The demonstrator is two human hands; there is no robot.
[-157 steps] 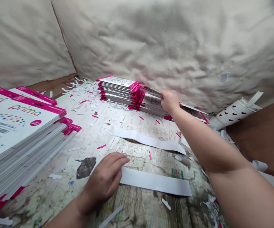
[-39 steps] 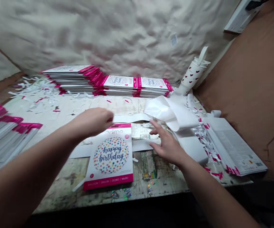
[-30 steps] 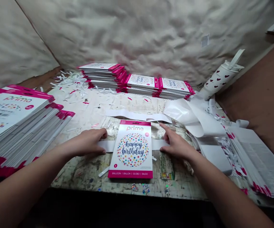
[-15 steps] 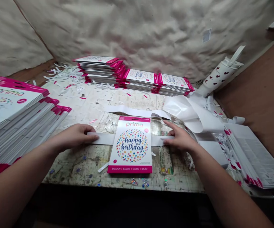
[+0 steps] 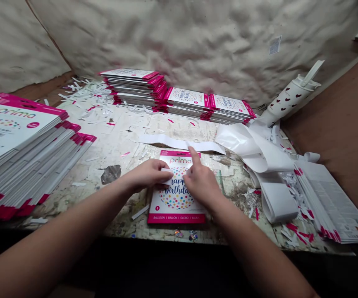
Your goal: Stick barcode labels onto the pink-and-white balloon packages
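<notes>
Left hand (image 5: pixel 151 174), right hand (image 5: pixel 202 182), forearms (image 5: pixel 73 231) — all bare.

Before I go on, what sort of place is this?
Likely a hand-packing workbench: a balloon pack lies in front of stacks of similar pink-and-white packs, and paper scraps litter the worn tabletop.

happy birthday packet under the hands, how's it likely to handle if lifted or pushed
The happy birthday packet is probably stiff, as its visible edges run straight. It's likely light, given the hanging slot near its top. Lying flat, it seems likelier to slide than tip.
</notes>
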